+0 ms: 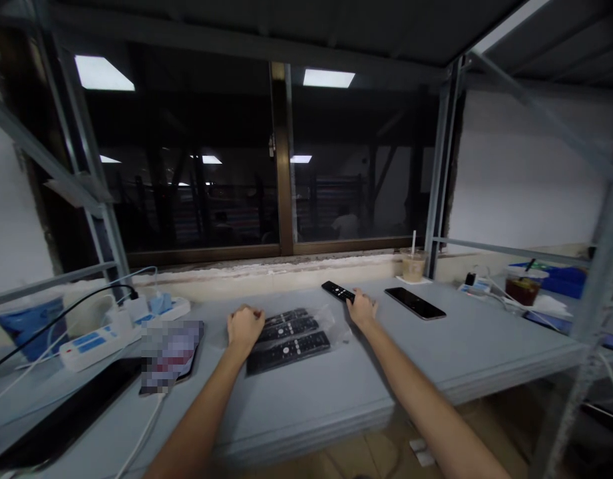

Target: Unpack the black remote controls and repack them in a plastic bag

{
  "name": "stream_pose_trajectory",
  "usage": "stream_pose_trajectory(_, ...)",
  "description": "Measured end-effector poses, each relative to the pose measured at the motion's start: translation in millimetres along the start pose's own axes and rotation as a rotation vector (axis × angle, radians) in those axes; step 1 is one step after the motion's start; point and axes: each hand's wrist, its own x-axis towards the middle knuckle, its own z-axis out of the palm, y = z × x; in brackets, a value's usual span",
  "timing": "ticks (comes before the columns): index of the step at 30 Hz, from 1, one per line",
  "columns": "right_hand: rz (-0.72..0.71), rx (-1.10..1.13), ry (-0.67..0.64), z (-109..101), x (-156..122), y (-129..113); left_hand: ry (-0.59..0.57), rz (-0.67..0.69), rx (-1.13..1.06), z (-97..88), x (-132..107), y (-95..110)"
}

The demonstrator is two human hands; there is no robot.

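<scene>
A black remote control (335, 289) lies toward the back of the table, slanted. My right hand (363, 307) is closed on its near right end. Several more black remote controls (293, 349) lie side by side to the left, in clear plastic sleeves (336, 326). At the left end of the farthest ones is my left hand (245, 326). Its fingers are curled in, and what they pinch, if anything, is hidden. To the right of my right hand, a dark smartphone (414, 303) lies flat, apart from it.
Grey table (460, 352) under a metal shelf frame (438, 173). At left are a power strip (121, 336) with cables, a lit phone (174, 356) and a long black object (69, 416). A drink cup (413, 267) with a straw stands by the window.
</scene>
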Motion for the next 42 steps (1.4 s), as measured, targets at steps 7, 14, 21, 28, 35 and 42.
stream_pose_trajectory(7, -0.043, -0.005, -0.028, -2, 1, 1, -0.035, -0.018, 0.009, 3.2, 0, -2)
stream_pose_trajectory(14, -0.133, -0.025, -0.077, -6, -5, -6, -0.098, -0.072, -0.003, 4.9, -1, -1)
stream_pose_trajectory(21, -0.194, -0.014, -0.099, -5, -7, -9, -0.16, -0.09, -0.034, 9.5, 0, -2)
stream_pose_trajectory(28, -0.268, -0.005, -0.156, -7, -9, -12, -0.197, -0.102, 0.006, 13.1, 2, -4)
stream_pose_trajectory(35, -0.287, -0.005, -0.167, -7, -8, -12, -0.228, -0.138, 0.0, 12.8, 3, -4)
stream_pose_trajectory(42, -0.314, -0.001, -0.171, -5, -7, -10, -0.208, -0.152, -0.025, 10.6, 2, -4)
